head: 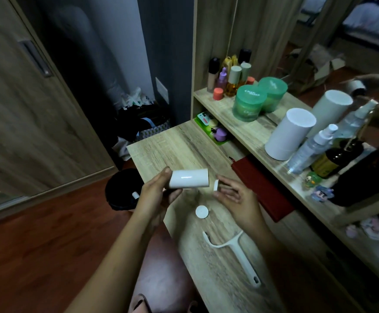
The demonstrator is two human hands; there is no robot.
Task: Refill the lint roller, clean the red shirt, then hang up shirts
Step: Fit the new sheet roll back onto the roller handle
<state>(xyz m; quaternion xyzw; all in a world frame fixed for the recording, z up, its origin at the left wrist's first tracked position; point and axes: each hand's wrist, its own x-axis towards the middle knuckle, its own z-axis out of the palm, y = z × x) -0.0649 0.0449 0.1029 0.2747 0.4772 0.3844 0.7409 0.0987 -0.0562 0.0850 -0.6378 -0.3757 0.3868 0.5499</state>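
My left hand (159, 190) grips a white lint roll refill (189, 178), held level above the wooden table (161, 145). My right hand (236, 195) pinches a small white end cap (216, 185) just right of the roll's open end, not touching it. A second round white cap (202, 211) lies flat on the table below my hands. The white lint roller handle (233, 254) lies bare on the table nearer to me. A folded red cloth (260, 188) lies along the table's right side.
A black bin (120, 195) with a small white tube in it stands on the floor left of the table. The shelf (249, 129) on the right carries green jars, bottles, two white cylinders and spray bottles. A wardrobe door is far left.
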